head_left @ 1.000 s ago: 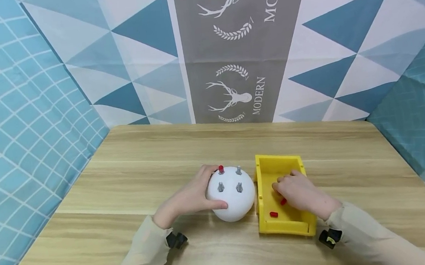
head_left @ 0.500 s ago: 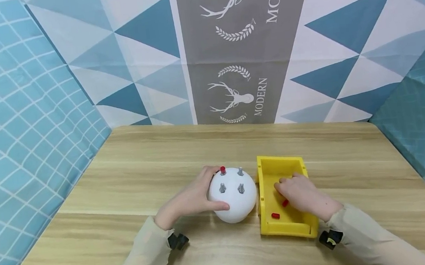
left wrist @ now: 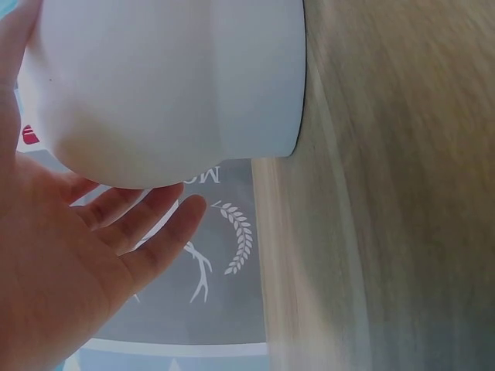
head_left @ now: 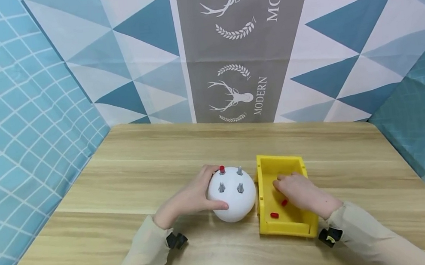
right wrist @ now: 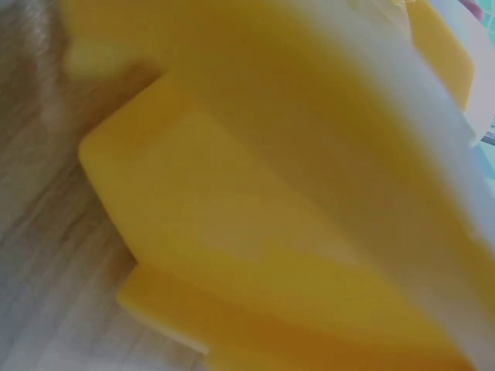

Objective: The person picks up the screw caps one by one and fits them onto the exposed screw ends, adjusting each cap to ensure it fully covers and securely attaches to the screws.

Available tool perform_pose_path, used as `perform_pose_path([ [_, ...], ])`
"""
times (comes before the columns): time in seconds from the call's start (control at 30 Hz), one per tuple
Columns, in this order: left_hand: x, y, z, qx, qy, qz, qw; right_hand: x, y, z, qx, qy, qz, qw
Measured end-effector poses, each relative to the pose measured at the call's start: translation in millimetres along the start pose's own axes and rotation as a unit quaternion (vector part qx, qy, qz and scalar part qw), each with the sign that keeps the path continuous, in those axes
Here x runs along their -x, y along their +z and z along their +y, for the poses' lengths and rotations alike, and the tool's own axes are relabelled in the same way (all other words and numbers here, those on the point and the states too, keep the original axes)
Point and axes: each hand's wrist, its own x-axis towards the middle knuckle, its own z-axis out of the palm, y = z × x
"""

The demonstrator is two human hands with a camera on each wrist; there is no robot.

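My left hand [head_left: 190, 197] grips the side of a white dome [head_left: 236, 207], with its thumb across the front and its fingers behind. Grey metal prongs [head_left: 240, 188] stick up from the dome's top, and a red cap [head_left: 222, 169] sits over the back left one. In the left wrist view the white dome [left wrist: 139, 85] has a straight-sided base on the table. My right hand [head_left: 298, 190] reaches down into a yellow bin [head_left: 285, 228]; its fingertips are hidden, so I cannot tell whether they hold anything. Two red caps [head_left: 274, 215] lie on the bin's floor near that hand.
The bin stands close to the right of the dome, its raised walls around my right hand. Both rest on a wooden table [head_left: 141, 157]. A patterned cloth [head_left: 151, 70] hangs along the back edge, and blue tile-print cloth [head_left: 21, 126] covers the left side.
The head view shifts slightly. Both hands, the dome and the bin keep their places, with my right hand still down in the bin.
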Motion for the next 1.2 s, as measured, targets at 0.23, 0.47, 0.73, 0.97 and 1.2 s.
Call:
perform_pose_path([
  [0.23, 1.3, -0.9, 0.0, -0.002, 0.002, 0.003, 1.0000, -1.2, -6.3, -0.5, -0.055, 0.020, -0.015, 0.998],
  [0.47, 1.5, -2.3, 1.9, -0.005, 0.001, 0.001, 1.0000, 0.0, -12.5, 1.7, -0.104, 0.047, -0.021, 0.993],
  [0.73, 1.8, -0.3, 2.2, -0.004, -0.001, 0.003, 1.0000, 0.0, -13.6, 2.8, -0.085, 0.043, -0.010, 0.995],
  [0.97, 2.6, -0.3, 1.4, 0.000, 0.003, 0.007, 1.0000, -1.3, -13.1, 3.1, -0.070, 0.027, 0.023, 0.997],
  [1.2, 1.8, 0.3, 0.4, -0.002, 0.006, 0.006, 1.0000, -2.3, -19.0, 2.0, -0.077, 0.020, 0.051, 0.996],
])
